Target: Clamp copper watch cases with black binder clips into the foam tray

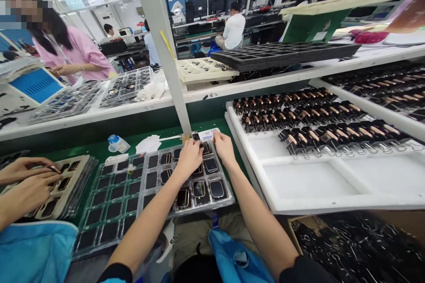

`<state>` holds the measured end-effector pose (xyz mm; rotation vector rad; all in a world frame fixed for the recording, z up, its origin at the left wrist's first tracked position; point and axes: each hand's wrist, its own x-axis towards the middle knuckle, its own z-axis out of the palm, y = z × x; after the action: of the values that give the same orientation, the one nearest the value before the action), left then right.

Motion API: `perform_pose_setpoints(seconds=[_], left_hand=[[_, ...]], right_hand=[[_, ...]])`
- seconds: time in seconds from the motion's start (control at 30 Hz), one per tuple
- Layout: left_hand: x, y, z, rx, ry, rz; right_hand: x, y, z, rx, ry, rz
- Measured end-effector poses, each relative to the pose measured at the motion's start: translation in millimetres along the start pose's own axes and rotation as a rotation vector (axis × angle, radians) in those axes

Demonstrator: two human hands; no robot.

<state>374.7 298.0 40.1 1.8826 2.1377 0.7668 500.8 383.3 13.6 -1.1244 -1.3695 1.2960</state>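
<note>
In front of me a clear plastic tray (207,207) holds watch screens (217,189) with rounded corners and thin gold-coloured edges, set in its compartments. My left hand (190,158) is over the tray's back part, its fingers bent down close to the screens there; what they grip, if anything, is hidden. Beyond the tray's back right corner, my right hand (223,147) is closed, thumb and finger together beside a white printed label (207,134). Anything between those fingertips is too small to make out. A second clear tray (114,243) with dark square pads adjoins on the left.
Right, a white foam tray (265,177) holds rows of black binder clips (308,137). Below it is a box of loose clips (352,247). A post (166,48) rises behind my trays. At left, a co-worker's hands (29,188) work over a beige tray (63,199).
</note>
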Motion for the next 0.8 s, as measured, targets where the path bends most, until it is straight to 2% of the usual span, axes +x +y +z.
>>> perform_pose_setpoints(seconds=[0.07, 0.13, 0.2, 0.27, 0.33, 0.4, 0.47, 0.57, 0.63, 0.7, 0.8], left_hand=[[11, -5, 2.3, -0.04, -0.028, 0.007], [16, -9, 4.1, -0.162, -0.008, 0.003], [15, -10, 5.1, -0.325, 0.015, -0.016], [14, -10, 5.4, -0.463, 0.017, -0.039], [15, -10, 4.9, -0.539, 0.002, -0.056], [18, -10, 3.8, -0.619, -0.003, -0.082], [20, -11, 2.6, -0.626, 0.021, -0.111], [21, -14, 0.9, -0.499, 0.066, -0.129], [17, -16, -1.3, -0.417, 0.077, -0.104], [12, -19, -5.6, -0.297, 0.109, -0.047], [2, -29, -14.4, 0.047, 0.079, -0.003]], right_hand=[[1, 0, 3, -0.337, -0.003, -0.099], [-2, -1, 3, -0.565, -0.026, -0.119], [-7, -2, 4, -0.67, -0.073, -0.158], [-12, -4, 4, -0.672, -0.121, -0.259], [-14, -6, 6, -0.592, -0.147, -0.361], [-13, -9, 8, -0.446, -0.103, -0.377], [-7, -11, 8, -0.231, 0.014, -0.26], [4, -12, 6, 0.154, 0.116, 0.034], [10, -14, 5, 0.314, 0.064, 0.149], [13, -17, 5, 0.414, -0.03, 0.189], [13, -17, 11, 0.48, -0.141, 0.212]])
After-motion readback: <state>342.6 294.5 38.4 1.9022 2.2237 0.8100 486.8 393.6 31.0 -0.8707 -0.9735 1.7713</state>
